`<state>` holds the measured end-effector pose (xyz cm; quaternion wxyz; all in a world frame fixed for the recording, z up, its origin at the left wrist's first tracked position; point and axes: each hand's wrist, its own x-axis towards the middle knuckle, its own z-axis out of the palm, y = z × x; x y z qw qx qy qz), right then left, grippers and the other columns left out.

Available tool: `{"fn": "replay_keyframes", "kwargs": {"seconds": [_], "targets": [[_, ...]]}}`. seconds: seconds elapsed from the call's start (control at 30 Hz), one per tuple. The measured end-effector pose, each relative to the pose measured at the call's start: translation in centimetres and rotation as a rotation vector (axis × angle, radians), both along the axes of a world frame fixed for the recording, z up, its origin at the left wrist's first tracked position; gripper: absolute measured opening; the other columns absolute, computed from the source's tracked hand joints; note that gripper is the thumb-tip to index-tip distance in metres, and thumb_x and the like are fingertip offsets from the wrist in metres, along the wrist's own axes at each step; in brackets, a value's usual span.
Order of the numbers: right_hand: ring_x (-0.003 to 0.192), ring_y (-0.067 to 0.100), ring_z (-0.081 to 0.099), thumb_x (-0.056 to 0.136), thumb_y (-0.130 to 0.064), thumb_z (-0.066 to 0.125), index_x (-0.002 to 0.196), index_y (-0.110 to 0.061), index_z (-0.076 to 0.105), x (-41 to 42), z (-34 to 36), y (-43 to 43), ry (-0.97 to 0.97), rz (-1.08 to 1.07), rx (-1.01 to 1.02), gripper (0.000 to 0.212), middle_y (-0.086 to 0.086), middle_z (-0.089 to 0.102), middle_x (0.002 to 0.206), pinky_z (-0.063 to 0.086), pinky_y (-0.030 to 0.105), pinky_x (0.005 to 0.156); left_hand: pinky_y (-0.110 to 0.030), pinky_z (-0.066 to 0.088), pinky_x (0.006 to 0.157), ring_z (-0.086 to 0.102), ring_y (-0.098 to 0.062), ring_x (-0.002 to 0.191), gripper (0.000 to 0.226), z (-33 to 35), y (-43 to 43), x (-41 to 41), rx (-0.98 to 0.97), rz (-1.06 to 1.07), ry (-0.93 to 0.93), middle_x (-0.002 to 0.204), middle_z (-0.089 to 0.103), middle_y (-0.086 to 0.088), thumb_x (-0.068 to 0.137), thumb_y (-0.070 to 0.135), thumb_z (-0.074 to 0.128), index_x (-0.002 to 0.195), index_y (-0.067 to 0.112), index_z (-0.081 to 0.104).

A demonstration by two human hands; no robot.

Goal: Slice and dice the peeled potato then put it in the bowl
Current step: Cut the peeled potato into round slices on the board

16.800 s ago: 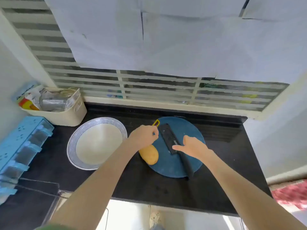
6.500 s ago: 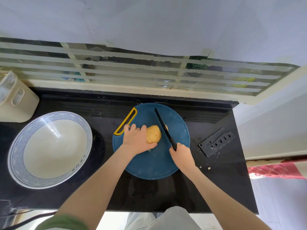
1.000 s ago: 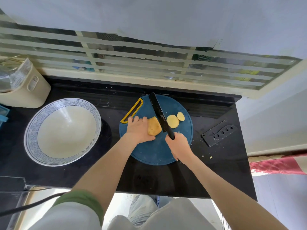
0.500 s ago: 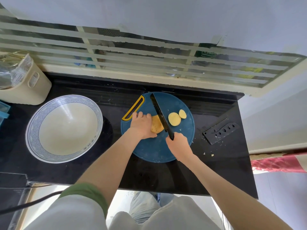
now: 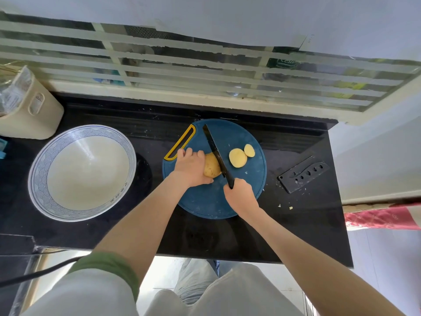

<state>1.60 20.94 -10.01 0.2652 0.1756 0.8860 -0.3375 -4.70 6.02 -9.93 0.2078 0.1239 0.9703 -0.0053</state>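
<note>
I see the peeled potato [image 5: 210, 168] lying on the round blue cutting board [image 5: 205, 201], its right end cut flat. My left hand [image 5: 190, 169] grips it from the left, fingers curled over the top. The black knife [image 5: 214, 151] stands against the cut face, tip pointing far, and my right hand [image 5: 239, 195] is clamped round its handle at the near end. Two round slices [image 5: 237, 157] lie flat on the board just right of the blade, touching each other.

Left of the board on the black tabletop [image 5: 227, 238] sits a wide blue-rimmed bowl [image 5: 82, 172]; small blue characters mark its near rim, too small to read. A cream tub [image 5: 34, 115] at far left holds crinkled clear packets. A black knife sheath [image 5: 304, 176] lies to the right.
</note>
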Motion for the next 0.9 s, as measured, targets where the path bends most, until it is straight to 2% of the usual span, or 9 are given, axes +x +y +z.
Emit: {"fn": "replay_keyframes", "kwargs": {"seconds": [0.57, 0.9], "targets": [[0.062, 0.010, 0.048, 0.100, -0.027, 0.044, 0.092, -0.013, 0.047, -0.14, 0.15, 0.11, 0.024, 0.106, 0.069, 0.016, -0.002, 0.046, 0.074, 0.038, 0.020, 0.052, -0.043, 0.025, 0.097, 0.043, -0.026, 0.114, 0.077, 0.13, -0.11, 0.06, 0.005, 0.009, -0.007, 0.118, 0.055, -0.007, 0.073, 0.072, 0.059, 0.117, 0.010, 0.046], [0.066, 0.013, 0.051, 0.099, -0.025, 0.044, 0.092, -0.011, 0.050, -0.55, -0.44, 0.33, -0.002, 0.080, 0.021, 0.017, 0.002, 0.049, 0.077, 0.045, 0.024, 0.058, -0.042, 0.025, 0.098, 0.043, -0.026, 0.113, 0.075, -0.03, -0.06, 0.16, 0.010, 0.009, 0.010, 0.115, 0.055, -0.006, 0.073, 0.071, 0.059, 0.113, 0.010, 0.046]]}}
